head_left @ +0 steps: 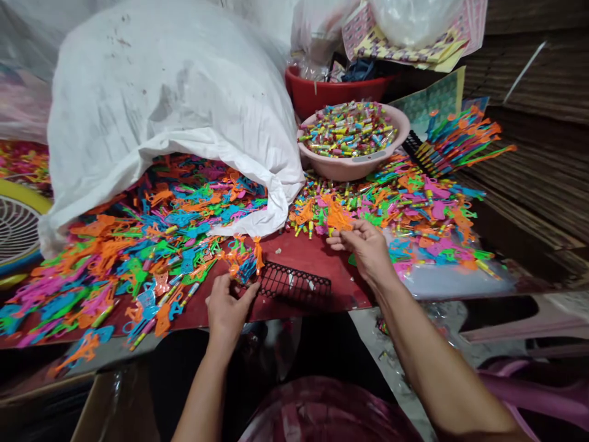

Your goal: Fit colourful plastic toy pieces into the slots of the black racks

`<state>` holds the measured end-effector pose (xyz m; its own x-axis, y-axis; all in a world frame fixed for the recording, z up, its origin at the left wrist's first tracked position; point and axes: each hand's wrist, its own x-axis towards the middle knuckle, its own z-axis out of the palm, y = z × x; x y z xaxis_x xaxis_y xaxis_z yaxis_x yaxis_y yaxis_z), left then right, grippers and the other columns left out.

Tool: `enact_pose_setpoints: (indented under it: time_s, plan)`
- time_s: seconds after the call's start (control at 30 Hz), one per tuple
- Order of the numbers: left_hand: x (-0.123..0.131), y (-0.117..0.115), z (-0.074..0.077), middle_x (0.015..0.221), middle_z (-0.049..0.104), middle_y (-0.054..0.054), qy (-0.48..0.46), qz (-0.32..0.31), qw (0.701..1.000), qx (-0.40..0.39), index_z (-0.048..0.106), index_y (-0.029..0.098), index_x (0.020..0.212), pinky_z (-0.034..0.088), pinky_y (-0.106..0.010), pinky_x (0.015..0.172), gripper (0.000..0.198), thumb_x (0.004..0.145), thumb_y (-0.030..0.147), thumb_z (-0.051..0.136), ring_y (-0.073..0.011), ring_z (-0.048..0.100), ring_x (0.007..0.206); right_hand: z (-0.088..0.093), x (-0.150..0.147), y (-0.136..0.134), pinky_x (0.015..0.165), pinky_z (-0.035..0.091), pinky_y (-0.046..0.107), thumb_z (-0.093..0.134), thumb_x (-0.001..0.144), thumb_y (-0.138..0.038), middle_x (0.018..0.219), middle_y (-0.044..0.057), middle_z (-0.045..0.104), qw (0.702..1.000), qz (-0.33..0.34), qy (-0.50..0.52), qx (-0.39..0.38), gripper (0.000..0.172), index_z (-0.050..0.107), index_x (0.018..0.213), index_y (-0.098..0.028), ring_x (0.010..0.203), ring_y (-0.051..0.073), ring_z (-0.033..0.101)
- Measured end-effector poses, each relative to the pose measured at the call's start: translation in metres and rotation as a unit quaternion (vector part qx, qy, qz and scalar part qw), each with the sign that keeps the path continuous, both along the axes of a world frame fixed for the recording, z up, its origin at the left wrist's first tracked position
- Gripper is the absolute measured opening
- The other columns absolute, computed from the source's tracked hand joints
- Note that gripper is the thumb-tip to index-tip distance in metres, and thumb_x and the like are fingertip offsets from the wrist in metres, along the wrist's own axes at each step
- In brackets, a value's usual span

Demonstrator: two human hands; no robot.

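A large white woven plastic sack (161, 104) lay on its side over the left half of the red work surface (313, 258), its mouth open toward the viewer and spilling a broad heap of flat plastic toy pieces in orange, blue, green and pink (138, 245). To the right of the sack sat a round pink plastic basin (354, 166) filled with small multicoloured tubes, with a red plastic tub (322, 92) behind it; more toy pieces and tubes spread in front of the basin. A black plastic grid rack (294, 283) lay at the near edge of the surface, between the two hands. The right hand (365, 248) was extended forward, palm down, wrist slightly bent, fingers pinched closed on a flat orange plastic toy piece (339, 218) at the edge of the right heap. The left hand (227, 307) rested lower, near the table edge, thumb and fingers closed on a small bundle of mixed-colour toy pieces (242, 261) touching the left end of the rack. Printing on the paper sheets (405, 46) at top right was too small to read.
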<state>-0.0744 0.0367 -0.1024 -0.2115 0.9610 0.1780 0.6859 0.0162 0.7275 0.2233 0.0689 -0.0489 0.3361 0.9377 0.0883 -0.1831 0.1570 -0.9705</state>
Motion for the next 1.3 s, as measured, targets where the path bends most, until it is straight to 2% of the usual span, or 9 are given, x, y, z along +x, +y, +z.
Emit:
enact_pose_setpoints:
  time_s: [0.17,0.33,0.53,0.63,0.73,0.9,1.03,1.13,1.3]
  plan:
    - [0.021,-0.011,0.006,0.077,0.051,0.001,0.062,0.05,0.997,0.009,0.058,0.021,0.075,0.041,-0.032,0.068,0.043,0.069,0.06,0.073,-0.0194,0.054,0.071,-0.021,-0.015,-0.02,0.059,0.051,0.025,0.067,0.079,-0.042,0.07,-0.003,0.063,0.981,-0.003,-0.193,-0.008,0.025,0.053,0.084,-0.022,0.063,0.015,0.066]
    - [0.039,-0.017,0.009,0.084,0.053,-0.002,0.107,0.072,0.991,-0.02,0.058,0.02,0.079,0.044,-0.038,0.075,0.04,0.074,0.057,0.072,-0.0235,0.057,0.08,-0.022,-0.008,-0.027,0.061,0.04,0.026,0.058,0.087,-0.032,0.065,-0.002,0.056,0.871,-0.102,-0.479,0.043,0.018,0.056,0.073,-0.021,0.06,0.013,0.051]
    - [0.032,-0.049,0.007,0.082,0.053,-0.001,-0.008,0.07,0.986,0.15,0.06,0.018,0.1,0.046,-0.032,0.071,0.03,0.08,0.037,0.073,-0.018,0.053,0.075,-0.01,-0.037,-0.052,0.054,0.047,0.026,0.064,0.087,-0.038,0.063,-0.002,0.064,0.956,-0.107,-0.273,0.022,0.02,0.058,0.078,-0.021,0.056,0.015,0.061]
    - [0.045,-0.077,0.022,0.098,0.06,-0.005,-0.077,-0.028,0.973,0.217,0.061,0.021,0.111,0.048,-0.032,0.08,0.023,0.09,0.03,0.062,-0.0171,0.058,0.087,-0.012,-0.066,-0.081,0.061,0.051,0.027,0.063,0.09,-0.031,0.073,0.0,0.068,0.933,-0.083,-0.342,0.082,0.012,0.062,0.082,-0.022,0.064,0.015,0.064]
    - [0.066,-0.095,0.035,0.126,0.057,-0.012,-0.158,-0.148,0.966,0.141,0.046,0.021,0.138,0.049,-0.037,0.093,0.057,0.087,0.037,0.066,-0.0234,0.057,0.112,-0.024,-0.09,-0.105,0.071,0.055,0.03,0.059,0.091,-0.021,0.088,0.003,0.07,0.884,-0.005,-0.417,0.211,0.004,0.062,0.093,-0.024,0.079,0.017,0.067]
    - [0.075,-0.092,0.029,0.103,0.065,-0.006,-0.274,-0.095,0.955,0.059,0.058,0.02,0.114,0.051,-0.031,0.085,0.025,0.099,0.035,0.046,-0.0176,0.063,0.094,-0.032,-0.1,-0.116,0.085,0.055,0.035,0.056,0.089,-0.015,0.105,0.008,0.067,0.852,0.132,-0.441,0.248,0.027,0.057,0.115,-0.023,0.099,0.021,0.064]
    - [0.052,-0.078,0.03,0.109,0.068,-0.006,-0.244,-0.188,0.948,0.079,0.064,0.022,0.111,0.049,-0.032,0.091,0.022,0.098,0.031,0.05,-0.0182,0.063,0.102,-0.013,-0.083,-0.106,0.085,0.054,0.033,0.058,0.087,-0.014,0.109,0.008,0.064,0.895,0.153,-0.381,0.174,0.038,0.055,0.124,-0.023,0.1,0.019,0.063]
    - [0.038,-0.07,0.038,0.108,0.071,-0.005,-0.201,-0.299,0.929,0.082,0.067,0.023,0.111,0.05,-0.03,0.088,0.02,0.095,0.027,0.057,-0.0171,0.065,0.101,-0.004,-0.073,-0.093,0.088,0.054,0.033,0.065,0.083,-0.016,0.113,0.007,0.066,0.893,0.235,-0.363,0.127,0.044,0.06,0.126,-0.024,0.103,0.02,0.064]
    - [0.033,-0.065,0.042,0.101,0.072,-0.004,-0.113,-0.301,0.936,0.144,0.067,0.025,0.112,0.052,-0.03,0.081,0.022,0.09,0.028,0.064,-0.017,0.065,0.093,-0.015,-0.078,-0.079,0.074,0.055,0.03,0.065,0.08,-0.022,0.088,0.002,0.074,0.906,0.263,-0.322,0.075,0.017,0.075,0.094,-0.023,0.081,0.018,0.069]
